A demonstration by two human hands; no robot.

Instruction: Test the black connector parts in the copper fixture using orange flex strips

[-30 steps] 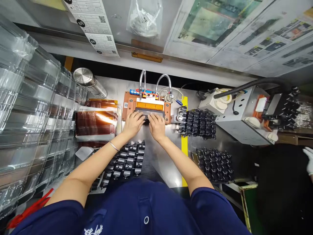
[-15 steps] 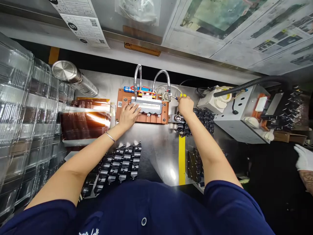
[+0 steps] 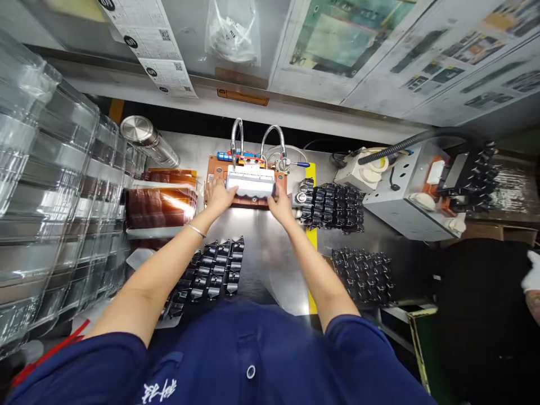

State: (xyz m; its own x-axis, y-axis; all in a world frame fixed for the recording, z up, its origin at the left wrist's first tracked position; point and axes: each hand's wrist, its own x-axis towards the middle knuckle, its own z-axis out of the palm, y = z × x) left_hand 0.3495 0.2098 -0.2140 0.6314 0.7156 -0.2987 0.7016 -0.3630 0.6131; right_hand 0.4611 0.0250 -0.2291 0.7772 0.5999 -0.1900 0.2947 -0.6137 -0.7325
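Note:
A long part (image 3: 252, 184) with a bright, pale top and a dark scalloped lower edge lies in a copper-brown fixture (image 3: 215, 167). My left hand (image 3: 219, 198) grips its left end, the thumb on the part's edge and the fingers over the fixture. At the opposite end my right hand (image 3: 280, 205) closes around the part with thumb and fingers; some fingertips are hidden. Two bent metal hoses (image 3: 273, 130) arch over the fixture's back. A dark-blue handle (image 3: 302, 165) sticks out at the fixture's back right.
Black ribbed parts stand in rows (image 3: 335, 205) at right, with another group (image 3: 217, 267) front left. Amber film sheets (image 3: 160, 208), a steel flask (image 3: 154, 143) and stacked clear trays (image 3: 63, 197) are at left. A grey machine (image 3: 400, 194) stands right. A co-worker's white-gloved hand (image 3: 532, 273) shows far right.
My right hand has left the blue handle and moved left to the part's right end. My left hand has shifted to the left end. The part's top looks brighter; the camera view has shifted.

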